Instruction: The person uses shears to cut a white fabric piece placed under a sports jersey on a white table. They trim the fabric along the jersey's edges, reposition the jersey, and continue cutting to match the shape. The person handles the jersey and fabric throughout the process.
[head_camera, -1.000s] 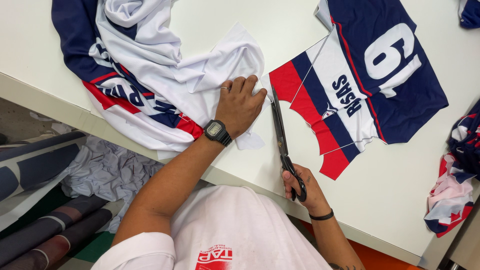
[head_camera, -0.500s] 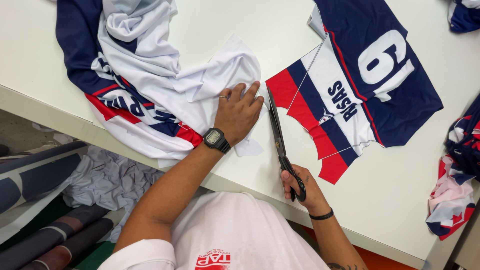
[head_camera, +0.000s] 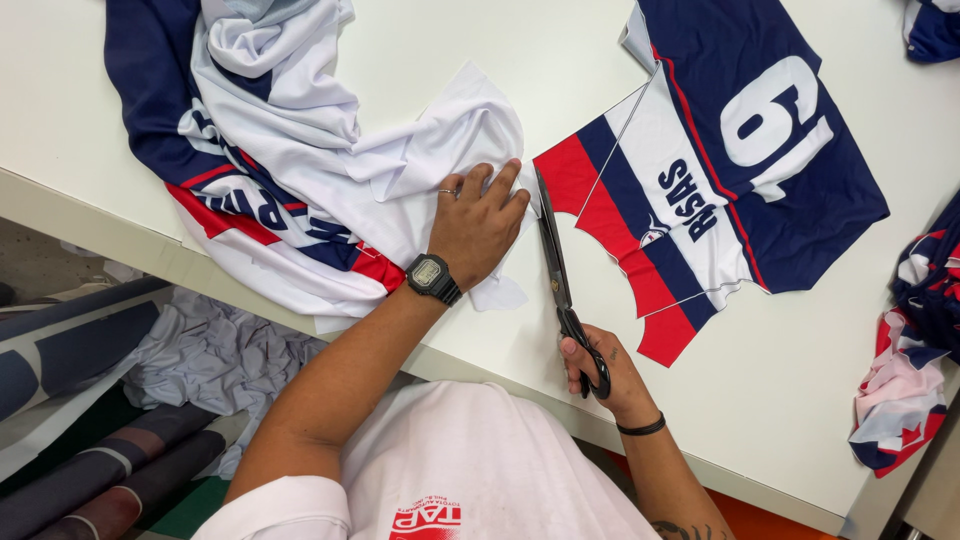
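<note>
The left hand (head_camera: 478, 222) lies flat, palm down and fingers spread, on the white part of a bunched jersey fabric (head_camera: 300, 170) in navy, white and red, pinning it to the white surface (head_camera: 420, 60). It grips nothing; it only presses. A dark digital wristwatch (head_camera: 433, 278) sits on that wrist, and a thin ring shows on one finger.

The right hand (head_camera: 603, 368) is closed around the handles of a pair of long black scissors (head_camera: 560, 290), fingers through the loops. The blades point away from the person, running up just beside the left fingertips and along the edge of the white fabric; whether the blades are parted I cannot tell. A black band (head_camera: 641, 428) circles the right wrist.

Just to the right of the blades lies a cut jersey panel (head_camera: 720, 180), flat on the surface, with red, navy and white stripes and a large white numeral on navy. More striped fabric pieces (head_camera: 910, 350) hang at the surface's right edge. Below the near edge, crumpled pale cloth (head_camera: 210, 355) lies on the floor.
</note>
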